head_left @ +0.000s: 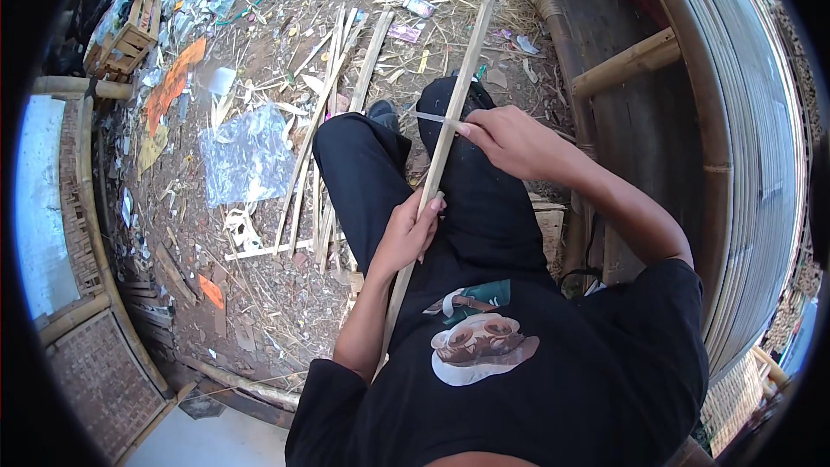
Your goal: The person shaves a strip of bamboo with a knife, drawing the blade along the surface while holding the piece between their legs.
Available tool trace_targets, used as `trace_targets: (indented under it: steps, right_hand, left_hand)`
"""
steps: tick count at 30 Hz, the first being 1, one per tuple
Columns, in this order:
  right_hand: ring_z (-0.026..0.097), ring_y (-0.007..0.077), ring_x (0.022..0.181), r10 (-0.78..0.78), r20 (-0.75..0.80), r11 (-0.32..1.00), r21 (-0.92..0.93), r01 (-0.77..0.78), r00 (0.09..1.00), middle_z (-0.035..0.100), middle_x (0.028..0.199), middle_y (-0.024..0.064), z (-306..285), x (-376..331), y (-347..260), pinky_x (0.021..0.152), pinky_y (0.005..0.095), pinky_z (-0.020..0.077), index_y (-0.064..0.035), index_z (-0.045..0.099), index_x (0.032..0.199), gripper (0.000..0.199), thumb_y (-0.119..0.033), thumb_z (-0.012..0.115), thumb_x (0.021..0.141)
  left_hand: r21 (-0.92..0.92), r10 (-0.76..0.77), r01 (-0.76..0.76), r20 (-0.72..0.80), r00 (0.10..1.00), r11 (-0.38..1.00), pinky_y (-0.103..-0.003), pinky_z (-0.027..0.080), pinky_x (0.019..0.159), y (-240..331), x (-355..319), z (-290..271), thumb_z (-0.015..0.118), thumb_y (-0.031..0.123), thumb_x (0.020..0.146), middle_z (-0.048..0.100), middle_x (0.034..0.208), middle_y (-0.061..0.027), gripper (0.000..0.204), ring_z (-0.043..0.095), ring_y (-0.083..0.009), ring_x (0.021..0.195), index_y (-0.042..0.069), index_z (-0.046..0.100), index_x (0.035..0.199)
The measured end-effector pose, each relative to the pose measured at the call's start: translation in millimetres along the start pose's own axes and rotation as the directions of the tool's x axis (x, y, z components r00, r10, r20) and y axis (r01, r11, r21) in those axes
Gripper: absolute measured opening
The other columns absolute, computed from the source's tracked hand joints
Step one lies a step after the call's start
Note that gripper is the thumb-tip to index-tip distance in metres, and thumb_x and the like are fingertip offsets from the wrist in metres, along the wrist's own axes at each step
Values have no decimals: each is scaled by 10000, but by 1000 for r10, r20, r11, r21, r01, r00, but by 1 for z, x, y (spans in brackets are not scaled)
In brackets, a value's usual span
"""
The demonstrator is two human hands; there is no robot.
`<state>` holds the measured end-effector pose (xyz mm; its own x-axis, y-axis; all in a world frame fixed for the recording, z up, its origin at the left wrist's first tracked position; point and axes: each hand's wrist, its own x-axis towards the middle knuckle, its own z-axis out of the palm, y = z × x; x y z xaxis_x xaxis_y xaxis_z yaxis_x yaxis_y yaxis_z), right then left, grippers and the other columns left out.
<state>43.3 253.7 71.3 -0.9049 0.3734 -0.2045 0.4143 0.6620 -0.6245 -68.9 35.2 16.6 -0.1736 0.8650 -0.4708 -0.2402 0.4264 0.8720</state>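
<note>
A long bamboo strip (471,47) runs slantwise from the top of the view, between my knees, down to my left side by my shirt. My left hand (410,232) is closed around its lower part, in front of my lap. My right hand (512,142) is closed on a knife (430,117), over my right thigh. The thin grey blade lies across the strip and sticks out past its left side; the handle is hidden in my fingers. My right fingertips are close against the strip's right edge.
Several bamboo strips (370,60) lie on the littered dirt ground beyond my left knee. Left of them is a clear plastic sheet (249,154). A wooden crate (132,30) stands at the far left. A bamboo frame (718,147) with slats rises close on my right.
</note>
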Motion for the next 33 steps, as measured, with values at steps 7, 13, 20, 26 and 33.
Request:
trace_targets:
  steps: [7,13,20,26,33]
  right_hand:
    - [600,395,762,-211,-6,973,-101,210,977,571,737,180,50,-14,-4,684,488,462,-6,517,940,241,-243,516,982]
    - [589,385,574,-200,44,929,-310,204,979,577,606,138,64,10,6,520,491,450,-49,491,893,291,-320,478,997]
    - [576,411,509,-271,69,930,-240,279,960,570,553,180,105,12,10,481,518,457,-51,527,822,369,-361,450,1006]
    - [591,421,561,-87,-120,987,-142,69,989,563,565,194,92,52,46,515,536,463,-53,519,835,360,-355,438,1011]
    - [602,436,583,-40,-173,994,-110,21,984,581,582,206,104,64,57,526,523,482,-36,551,821,400,-385,463,994]
  left_hand:
    - [-67,29,-31,-25,999,997,-209,310,327,-8,0,-10,397,312,1057,322,573,42,302,322,-42,379,30,503,1070]
    - [-95,1,-9,-78,997,995,-245,346,344,-23,1,-12,415,308,1049,417,574,20,312,392,-53,405,23,540,1057]
    - [140,181,-153,-214,960,978,-260,332,360,-31,7,-12,485,250,1014,431,554,25,239,387,-55,399,18,536,1036]
    - [238,245,-185,-254,936,953,-254,324,457,-34,9,-11,658,193,915,467,566,5,240,412,-43,496,8,544,1015]
    - [335,205,-115,-249,947,935,-293,331,465,-34,15,-17,697,192,870,431,534,-11,294,404,-93,477,2,530,1020]
